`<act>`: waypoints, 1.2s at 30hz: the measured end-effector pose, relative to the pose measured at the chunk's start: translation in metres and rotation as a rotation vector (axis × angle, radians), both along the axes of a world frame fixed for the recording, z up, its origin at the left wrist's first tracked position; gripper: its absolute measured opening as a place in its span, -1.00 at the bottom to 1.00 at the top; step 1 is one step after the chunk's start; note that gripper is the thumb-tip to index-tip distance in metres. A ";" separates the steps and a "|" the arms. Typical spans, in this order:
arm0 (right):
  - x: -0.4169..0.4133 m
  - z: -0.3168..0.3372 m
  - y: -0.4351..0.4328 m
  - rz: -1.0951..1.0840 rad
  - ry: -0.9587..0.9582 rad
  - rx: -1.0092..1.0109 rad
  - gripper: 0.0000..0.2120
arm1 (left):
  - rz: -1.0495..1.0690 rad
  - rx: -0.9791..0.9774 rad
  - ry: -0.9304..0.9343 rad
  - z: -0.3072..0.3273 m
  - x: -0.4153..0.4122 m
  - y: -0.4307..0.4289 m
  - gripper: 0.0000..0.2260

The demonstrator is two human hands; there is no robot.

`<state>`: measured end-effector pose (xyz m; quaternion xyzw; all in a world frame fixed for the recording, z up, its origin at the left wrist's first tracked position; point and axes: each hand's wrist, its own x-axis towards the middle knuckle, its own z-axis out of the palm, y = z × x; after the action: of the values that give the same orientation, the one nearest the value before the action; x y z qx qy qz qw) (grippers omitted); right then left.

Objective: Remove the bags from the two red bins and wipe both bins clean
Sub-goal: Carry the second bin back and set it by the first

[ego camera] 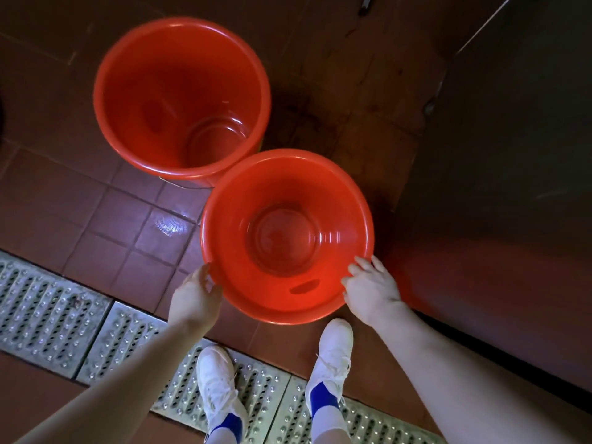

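Two red bins stand on the tiled floor, both bare inside with no bag in them. The far red bin (182, 100) is at the upper left. The near red bin (288, 235) sits just in front of my feet, its rim touching the far bin's rim. My left hand (197, 294) curls round the near bin's rim at its near-left side. My right hand (370, 290) holds the rim at its near-right side, fingers lying over the edge. No cloth is in view.
A dark wall or door panel (496, 155) runs along the right, close to the near bin. A perforated metal drain grate (57, 312) crosses the floor under my white shoes (217, 386). Red-brown floor tiles (128, 225) lie to the left, with a wet shine.
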<state>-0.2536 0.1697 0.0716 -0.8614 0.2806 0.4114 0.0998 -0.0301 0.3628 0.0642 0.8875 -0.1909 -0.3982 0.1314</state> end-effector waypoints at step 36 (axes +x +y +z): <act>0.204 0.064 -0.129 -0.041 -0.371 0.053 -0.50 | 0.390 0.060 0.043 0.033 0.145 -0.138 -0.44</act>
<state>-0.0493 0.0407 0.1359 -0.9137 0.2639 0.2507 0.1807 0.1151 0.2244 0.0977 0.9026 -0.0007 -0.3895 0.1835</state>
